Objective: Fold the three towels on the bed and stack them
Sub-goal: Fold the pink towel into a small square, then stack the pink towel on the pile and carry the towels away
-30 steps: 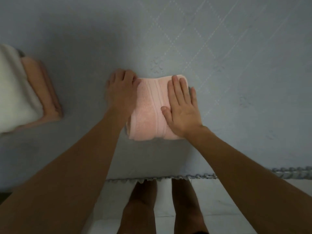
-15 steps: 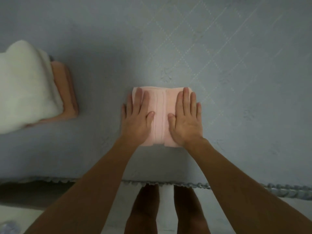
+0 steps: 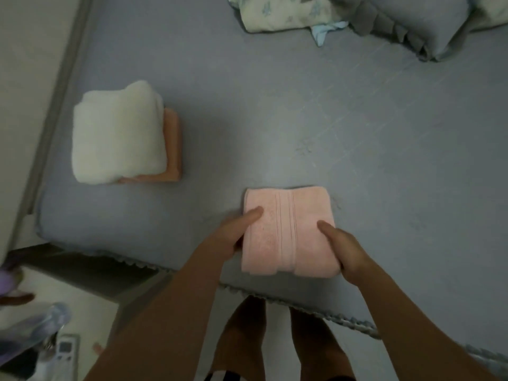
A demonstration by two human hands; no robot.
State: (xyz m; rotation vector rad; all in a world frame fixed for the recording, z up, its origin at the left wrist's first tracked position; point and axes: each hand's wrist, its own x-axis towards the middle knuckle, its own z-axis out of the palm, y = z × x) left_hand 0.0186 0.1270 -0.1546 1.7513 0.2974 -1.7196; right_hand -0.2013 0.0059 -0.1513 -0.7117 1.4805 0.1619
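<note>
A folded pink towel [image 3: 288,229] lies near the front edge of the grey-blue bed [image 3: 275,119]. My left hand [image 3: 236,232] grips its left side, thumb on top and fingers tucked under. My right hand [image 3: 343,246] grips its right side the same way. To the far left on the bed, a folded white towel [image 3: 118,133] rests on a folded orange towel [image 3: 173,144], of which only the right and front edges show.
Rumpled bedding and a grey pillow [image 3: 412,20] lie at the back right. A wall [image 3: 24,78] borders the bed on the left. The bed's scalloped front edge [image 3: 330,317] runs below the towel, my legs beneath it. A remote control [image 3: 64,353] lies on the floor, bottom left.
My hands went from lying flat on the pink towel to gripping its two sides. The view has pulled back and shifted, bringing the white-and-orange stack fully into sight.
</note>
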